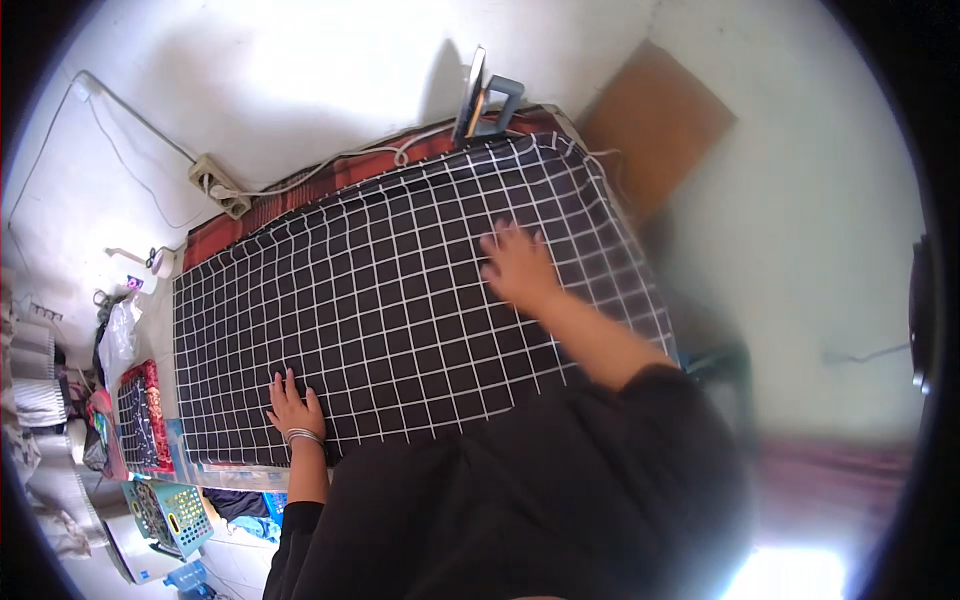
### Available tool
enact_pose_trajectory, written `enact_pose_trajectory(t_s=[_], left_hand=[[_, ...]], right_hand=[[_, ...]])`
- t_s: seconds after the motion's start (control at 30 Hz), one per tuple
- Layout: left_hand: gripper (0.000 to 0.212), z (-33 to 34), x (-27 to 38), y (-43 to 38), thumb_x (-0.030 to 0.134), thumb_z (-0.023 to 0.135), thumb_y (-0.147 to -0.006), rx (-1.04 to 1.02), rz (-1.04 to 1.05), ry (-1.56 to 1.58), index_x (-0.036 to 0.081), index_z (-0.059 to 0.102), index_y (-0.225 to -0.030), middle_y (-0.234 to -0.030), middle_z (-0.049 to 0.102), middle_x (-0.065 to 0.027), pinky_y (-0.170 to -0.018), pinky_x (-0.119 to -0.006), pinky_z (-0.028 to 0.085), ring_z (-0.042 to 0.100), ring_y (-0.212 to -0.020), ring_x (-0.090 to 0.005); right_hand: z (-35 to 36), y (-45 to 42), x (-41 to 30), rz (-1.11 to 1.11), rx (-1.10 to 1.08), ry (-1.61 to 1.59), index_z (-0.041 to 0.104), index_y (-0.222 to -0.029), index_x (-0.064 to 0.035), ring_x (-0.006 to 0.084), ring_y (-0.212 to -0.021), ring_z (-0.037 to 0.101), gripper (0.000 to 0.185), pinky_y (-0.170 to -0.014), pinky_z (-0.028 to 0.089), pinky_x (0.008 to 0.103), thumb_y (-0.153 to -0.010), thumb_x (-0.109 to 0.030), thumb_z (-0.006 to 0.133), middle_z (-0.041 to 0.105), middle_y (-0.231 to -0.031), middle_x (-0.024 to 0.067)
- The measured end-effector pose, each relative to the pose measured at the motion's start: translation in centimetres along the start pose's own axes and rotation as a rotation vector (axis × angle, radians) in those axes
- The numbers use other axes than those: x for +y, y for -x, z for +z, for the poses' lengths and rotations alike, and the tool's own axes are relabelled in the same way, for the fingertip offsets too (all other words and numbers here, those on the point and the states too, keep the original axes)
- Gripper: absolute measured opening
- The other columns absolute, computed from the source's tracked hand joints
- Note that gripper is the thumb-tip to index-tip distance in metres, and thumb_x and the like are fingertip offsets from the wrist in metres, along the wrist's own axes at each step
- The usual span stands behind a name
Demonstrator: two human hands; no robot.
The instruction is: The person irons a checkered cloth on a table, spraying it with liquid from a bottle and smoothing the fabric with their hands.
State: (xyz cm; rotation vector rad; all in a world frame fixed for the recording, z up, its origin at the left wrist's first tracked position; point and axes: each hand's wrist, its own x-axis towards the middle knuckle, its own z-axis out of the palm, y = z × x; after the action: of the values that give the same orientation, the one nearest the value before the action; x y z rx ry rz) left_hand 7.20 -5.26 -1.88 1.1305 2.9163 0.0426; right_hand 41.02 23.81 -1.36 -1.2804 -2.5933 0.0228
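A black cloth with a white grid pattern (405, 300) lies spread over a long table, with slight ripples along its far edge. My left hand (297, 409), with bracelets at the wrist, rests on the cloth near its front edge, fingers apart. Farther right and higher up, my right hand (519, 266) is on or just over the same cloth, fingers spread and slightly blurred; nothing is held in it. An electric iron (491, 105) stands upright on its heel at the far edge, beyond my right hand. Red plaid fabric (300, 196) shows behind the grid cloth.
A power strip (219, 186) with a plugged-in cord sits at the back left by the wall. Folded cloths (142, 420) lie on the left end. Below stands a teal perforated basket (184, 517). A brown board (660, 127) is beyond the table's right end.
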Motion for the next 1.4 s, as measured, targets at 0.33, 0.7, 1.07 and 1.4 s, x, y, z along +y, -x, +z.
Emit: enact_pose_trajectory(t_s=[0.33, 0.7, 1.07, 1.4], left_hand=[[0.057, -1.0, 0.7, 0.0, 0.040, 0.039, -0.091, -0.090, 0.002, -0.053, 0.023, 0.027, -0.143, -0.152, 0.018, -0.0038, -0.104, -0.064, 0.016, 0.014, -0.140, -0.0269], [0.067, -0.5, 5.8, 7.3, 0.046, 0.043, -0.087, -0.175, 0.564, -0.077, 0.017, 0.025, -0.144, -0.152, 0.016, -0.0091, -0.103, -0.065, 0.015, 0.013, -0.140, -0.0304], [0.062, 1.8, -6.8, 1.7, 0.047, 0.038, -0.091, -0.079, -0.021, -0.077, 0.015, 0.027, -0.143, -0.149, 0.021, -0.0154, -0.106, -0.055, 0.023, 0.023, -0.136, -0.0351], [0.061, 1.8, -16.9, 4.6, 0.043, 0.043, -0.089, 0.006, -0.343, -0.141, 0.001, 0.040, -0.133, -0.134, 0.040, -0.0269, -0.103, -0.050, 0.029, 0.037, -0.125, -0.0411]], right_hand=[[-9.4, 16.5, 8.2, 0.700, 0.045, 0.429, 0.041, -0.135, -0.0229, 0.0274, -0.137, 0.021, 0.049, -0.106, 0.015, 0.0612, -0.089, -0.037, 0.047, 0.030, -0.145, 0.0085], [-6.6, 36.2, 9.4, 0.993, 0.369, 0.094, 0.056, -0.120, -0.0143, 0.0346, -0.110, 0.052, 0.039, -0.095, 0.041, 0.0410, -0.081, -0.022, 0.055, 0.055, -0.119, 0.0159], [7.6, 40.8, 5.2, 1.011, -0.177, -0.489, 0.052, -0.121, -0.0078, 0.0377, -0.112, 0.050, 0.058, -0.092, 0.043, 0.0440, -0.071, -0.032, 0.070, 0.051, -0.120, 0.0219], [-1.6, 40.6, 8.9, 0.985, 0.553, -0.726, 0.057, -0.093, -0.0032, 0.0226, -0.076, 0.058, 0.022, -0.071, 0.046, 0.0331, -0.072, -0.007, 0.063, 0.060, -0.084, 0.0106]])
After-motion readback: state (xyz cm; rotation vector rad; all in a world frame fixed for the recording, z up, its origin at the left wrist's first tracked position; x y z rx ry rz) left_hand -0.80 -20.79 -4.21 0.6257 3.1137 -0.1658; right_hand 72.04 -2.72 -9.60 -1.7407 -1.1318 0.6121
